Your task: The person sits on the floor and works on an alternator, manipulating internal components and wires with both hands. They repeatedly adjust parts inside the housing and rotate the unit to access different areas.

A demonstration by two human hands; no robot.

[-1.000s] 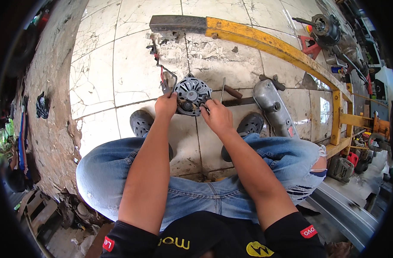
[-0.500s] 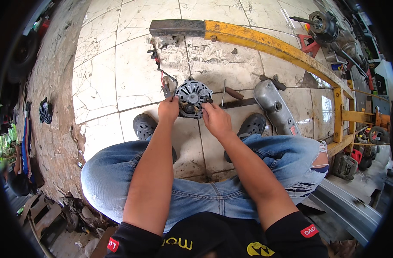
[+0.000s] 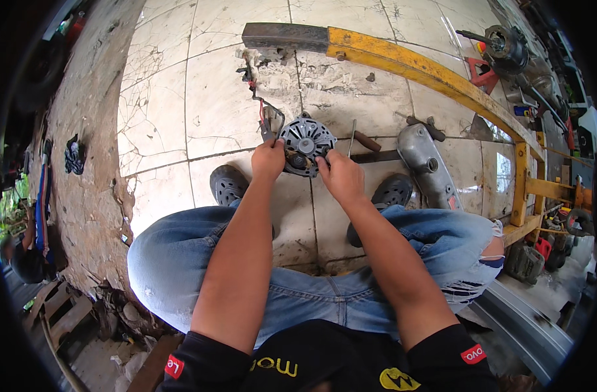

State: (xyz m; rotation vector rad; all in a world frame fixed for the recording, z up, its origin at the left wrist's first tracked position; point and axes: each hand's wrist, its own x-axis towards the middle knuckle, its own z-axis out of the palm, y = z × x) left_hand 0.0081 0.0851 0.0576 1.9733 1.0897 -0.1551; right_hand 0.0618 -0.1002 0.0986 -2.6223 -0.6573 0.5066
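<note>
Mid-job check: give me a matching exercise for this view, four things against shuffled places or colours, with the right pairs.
Things:
1. Left hand
2. Right hand
3. Long beam
4. Elongated metal cover

Places or colours:
A. Yellow with a dark end
B. At the right side of the round slotted part
C. Silver-grey
D. At that part's left side

Pairs: 1-D, 2-B, 3-A, 4-C

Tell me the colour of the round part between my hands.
The round part is mostly silver, clearest in the head view.
</note>
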